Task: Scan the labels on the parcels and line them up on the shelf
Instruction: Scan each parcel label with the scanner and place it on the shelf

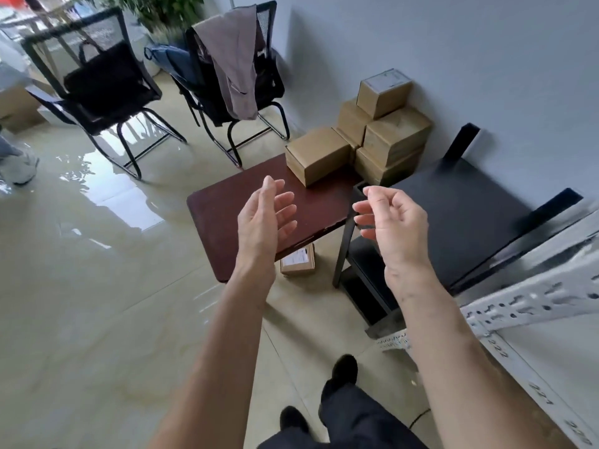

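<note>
Both hands raised empty above the floor: left hand [264,218] spread, fingers straight; right hand [390,218] loosely curled, gripping nothing. Stacked at the far right corner of the dark red surface [227,215], against the pale wall: matte brown cardboard parcels [366,137], boxy, topmost bearing a white label. Lay under the near edge: one small labelled parcel [297,261]. Stood just right: black flat-topped shelf [460,215]. Open to the left: glossy tiled floor [97,270], up to two black mesh chairs [136,82].
</note>
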